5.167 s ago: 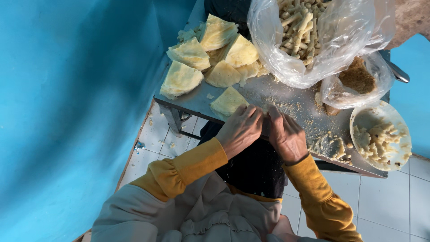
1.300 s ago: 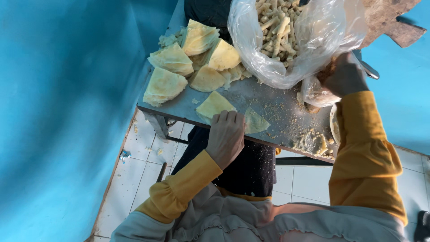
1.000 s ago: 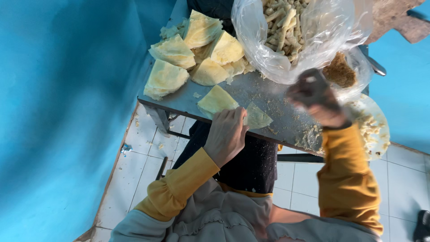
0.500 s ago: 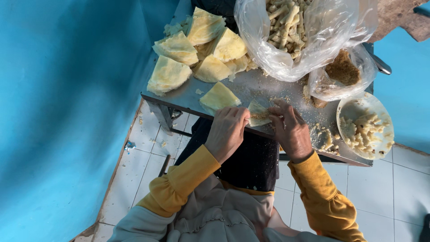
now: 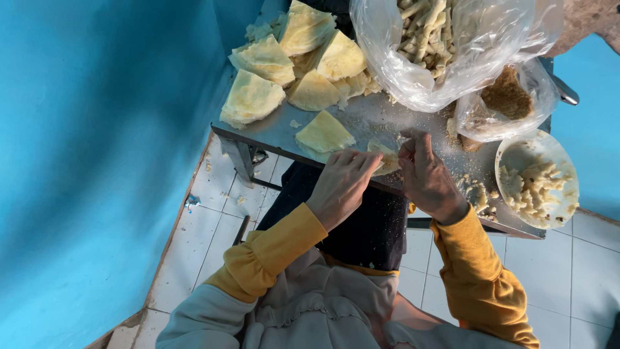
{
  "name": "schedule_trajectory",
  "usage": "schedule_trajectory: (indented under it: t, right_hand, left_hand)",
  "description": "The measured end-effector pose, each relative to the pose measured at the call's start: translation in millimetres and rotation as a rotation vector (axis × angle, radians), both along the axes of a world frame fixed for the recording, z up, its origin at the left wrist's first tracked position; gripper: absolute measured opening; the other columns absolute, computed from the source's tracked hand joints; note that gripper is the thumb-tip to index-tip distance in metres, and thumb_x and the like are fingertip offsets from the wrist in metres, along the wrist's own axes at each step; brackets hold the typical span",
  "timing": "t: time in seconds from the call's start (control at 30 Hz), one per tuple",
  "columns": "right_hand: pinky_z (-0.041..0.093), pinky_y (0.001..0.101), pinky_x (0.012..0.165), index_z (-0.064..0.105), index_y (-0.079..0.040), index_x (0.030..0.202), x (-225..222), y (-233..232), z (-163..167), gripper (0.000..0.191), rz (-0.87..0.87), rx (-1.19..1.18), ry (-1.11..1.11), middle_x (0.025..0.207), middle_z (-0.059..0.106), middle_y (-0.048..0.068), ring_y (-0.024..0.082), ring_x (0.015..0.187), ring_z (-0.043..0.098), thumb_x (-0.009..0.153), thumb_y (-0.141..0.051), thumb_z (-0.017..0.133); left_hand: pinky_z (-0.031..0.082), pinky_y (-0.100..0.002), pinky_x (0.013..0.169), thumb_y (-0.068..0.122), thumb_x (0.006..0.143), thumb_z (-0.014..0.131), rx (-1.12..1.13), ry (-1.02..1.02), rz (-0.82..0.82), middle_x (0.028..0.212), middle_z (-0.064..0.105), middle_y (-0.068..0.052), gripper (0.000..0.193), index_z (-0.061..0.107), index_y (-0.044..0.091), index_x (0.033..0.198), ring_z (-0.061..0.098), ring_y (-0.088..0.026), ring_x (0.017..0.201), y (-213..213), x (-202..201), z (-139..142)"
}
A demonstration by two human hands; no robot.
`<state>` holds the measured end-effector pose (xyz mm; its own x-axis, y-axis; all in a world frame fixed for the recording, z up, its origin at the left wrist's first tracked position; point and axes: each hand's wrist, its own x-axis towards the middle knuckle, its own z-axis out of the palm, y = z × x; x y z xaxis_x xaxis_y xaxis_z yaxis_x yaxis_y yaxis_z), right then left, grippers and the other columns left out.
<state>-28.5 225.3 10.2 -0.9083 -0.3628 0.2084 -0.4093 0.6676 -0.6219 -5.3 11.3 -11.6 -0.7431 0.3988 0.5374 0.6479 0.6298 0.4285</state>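
Note:
My left hand and my right hand meet at the near edge of a metal table. Between their fingertips lies a pale yellow triangular wrapper, partly covered by the fingers; both hands pinch it. Just left of it lies another flat yellow triangle. A heap of the same folded yellow pieces fills the table's far left.
A big clear plastic bag of pale stick-shaped pieces stands at the back. A smaller bag of brown crumbs is beside it. A round white plate with crumbed sticks sits at the right. A blue wall is at left, white floor tiles below.
My right hand reached up to the bags and plate at the right, then came back down to the wrapper. My left hand stayed on the wrapper at the table edge.

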Motion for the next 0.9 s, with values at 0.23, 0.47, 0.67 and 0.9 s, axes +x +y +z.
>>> schedule_trajectory:
  t: [0.23, 0.47, 0.67, 0.9]
  right_hand:
    - [0.061, 0.0346, 0.079, 0.039, -0.001, 0.137, 3.9, -11.6, 12.2, 0.047, 0.001, -0.143, -0.054, 0.109, 0.063, 0.016, 0.026, 0.096, 0.073, 0.094, 0.017, 0.047]
    - [0.062, 0.0353, 0.083, 0.042, -0.003, 0.139, 12.5, -20.4, 24.8, 0.056, 0.03, 0.032, -0.086, 0.113, 0.074, 0.017, 0.027, 0.102, 0.075, 0.09, 0.004, 0.066]
    - [0.064, 0.0354, 0.084, 0.042, -0.007, 0.144, -15.5, -11.7, 14.6, 0.059, 0.186, 0.035, -0.013, 0.109, 0.076, 0.017, 0.026, 0.1, 0.078, 0.091, 0.004, 0.068]
    - [0.065, 0.0364, 0.077, 0.038, -0.004, 0.148, -26.1, -7.9, 6.6, 0.066, 0.117, -0.018, -0.029, 0.1, 0.075, 0.017, 0.029, 0.088, 0.077, 0.089, 0.009, 0.064]
  left_hand:
    - [0.044, -0.039, 0.099, 0.01, 0.088, 0.069, -0.134, 0.051, 0.026, 0.11, 0.062, -0.004, 0.029, 0.06, 0.008, 0.115, 0.058, -0.023, 0.109, -1.6, -4.3, -5.7]
    - [0.044, -0.042, 0.103, 0.013, 0.09, 0.07, -0.109, 0.233, -0.003, 0.1, 0.063, -0.007, 0.026, 0.059, 0.006, 0.112, 0.06, -0.025, 0.104, -0.3, -19.7, -16.3]
    - [0.045, -0.043, 0.098, 0.006, 0.08, 0.068, -0.038, 0.077, 0.033, 0.097, 0.064, -0.008, 0.027, 0.06, 0.008, 0.105, 0.062, -0.027, 0.101, 9.1, -28.9, -15.8]
    - [0.047, -0.04, 0.099, 0.012, 0.084, 0.07, -0.219, 0.177, 0.03, 0.1, 0.059, -0.011, 0.025, 0.063, 0.003, 0.106, 0.058, -0.026, 0.101, 14.2, -27.6, -17.3]
